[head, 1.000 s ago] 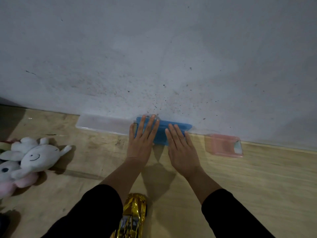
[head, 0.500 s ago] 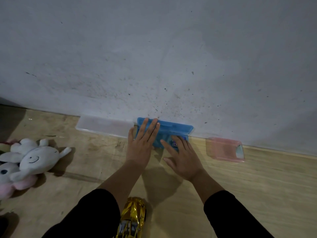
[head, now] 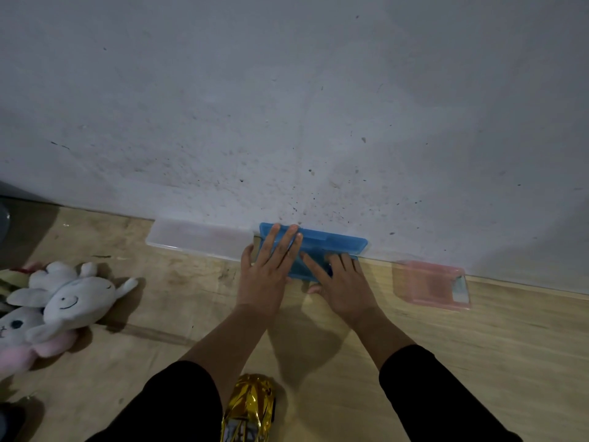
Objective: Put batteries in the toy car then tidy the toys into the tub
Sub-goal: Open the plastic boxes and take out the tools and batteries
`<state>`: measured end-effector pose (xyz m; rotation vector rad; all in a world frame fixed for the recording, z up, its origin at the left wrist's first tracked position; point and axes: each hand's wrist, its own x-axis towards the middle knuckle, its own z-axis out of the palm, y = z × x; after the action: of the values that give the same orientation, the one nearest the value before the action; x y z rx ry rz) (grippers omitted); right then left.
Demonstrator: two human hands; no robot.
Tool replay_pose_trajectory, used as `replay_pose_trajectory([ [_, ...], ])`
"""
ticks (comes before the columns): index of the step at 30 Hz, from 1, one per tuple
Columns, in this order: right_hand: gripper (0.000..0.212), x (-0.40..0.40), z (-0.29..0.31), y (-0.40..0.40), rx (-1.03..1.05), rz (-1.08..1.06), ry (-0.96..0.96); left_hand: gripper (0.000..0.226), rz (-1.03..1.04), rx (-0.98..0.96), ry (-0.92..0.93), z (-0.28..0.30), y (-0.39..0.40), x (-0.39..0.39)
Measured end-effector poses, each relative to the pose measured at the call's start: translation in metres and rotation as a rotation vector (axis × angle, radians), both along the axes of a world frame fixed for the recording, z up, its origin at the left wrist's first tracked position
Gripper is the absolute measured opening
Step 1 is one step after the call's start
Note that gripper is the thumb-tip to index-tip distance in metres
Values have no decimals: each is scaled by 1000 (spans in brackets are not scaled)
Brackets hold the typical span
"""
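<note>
Two surfaces filled the frame: a speckled grey wall (head: 287, 106) above and a wooden floor (head: 478, 339) below. At centre, a blue case (head: 334, 245) was pressed by the flat left hand (head: 266, 275); the right hand (head: 342, 288) was laid on it, fingertips hidden. A gold toy car (head: 250, 409) was seen below, between the forearms.

- My left hand (head: 266, 275) lies flat, palm down, fingers straight and close together, thumb out to the side.
- My right hand (head: 342, 287) is just beside it, palm down, fingers spread and slightly bent.
- Both forearms are stretched forward, with black sleeves (head: 424, 397) pushed up.
</note>
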<state>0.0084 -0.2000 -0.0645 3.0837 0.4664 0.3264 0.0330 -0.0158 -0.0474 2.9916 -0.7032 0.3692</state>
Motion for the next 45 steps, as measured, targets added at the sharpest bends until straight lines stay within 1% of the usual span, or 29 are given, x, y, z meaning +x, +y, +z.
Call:
replay_pose_trajectory([
  [3, 63, 3, 0, 0, -24, 8, -7, 114, 1, -8, -2, 2, 0, 0],
  [11, 65, 8, 3, -3, -65, 49, 24, 120, -8, -16, -12, 4, 2, 2],
  [13, 65, 11, 0, -6, -64, 78, 24, 115, -10, -9, -16, 5, 2, 2],
  [16, 64, 13, -3, -8, -56, 112, -12, 100, -9, 2, -41, 6, 1, 1],
  [18, 60, 11, -5, -8, -31, 111, -21, 98, -2, 8, -48, 7, -1, 0],
  [20, 57, 8, -6, -7, -6, 107, -21, 99, 6, 5, -51, 7, -1, 0],
  [25, 53, 9, -8, -6, 20, 151, -58, 113, 13, 7, -25, 3, 0, 2],
  [28, 55, 9, -9, -6, 27, 169, -79, 110, 13, 9, -24, 4, -1, 2],
  [32, 54, 12, -11, -7, 52, 183, -133, 94, -2, -2, -40, 6, 0, 1],
  [33, 53, 12, -12, -7, 62, 185, -144, 94, -3, -3, -37, 6, 0, 1],
  [37, 54, 15, -11, -7, 108, 183, -178, 109, 6, -2, -3, 3, 0, 2],
  [41, 57, 21, -5, -6, 184, 205, -168, 107, 2, 28, -11, 6, 0, 1],
  [43, 56, 22, 0, -6, 158, 239, -193, 108, -2, 48, -10, 8, 0, 0],
  [45, 50, 19, 6, -5, 127, 281, -233, 105, -1, 56, -19, 9, 1, 0],
])
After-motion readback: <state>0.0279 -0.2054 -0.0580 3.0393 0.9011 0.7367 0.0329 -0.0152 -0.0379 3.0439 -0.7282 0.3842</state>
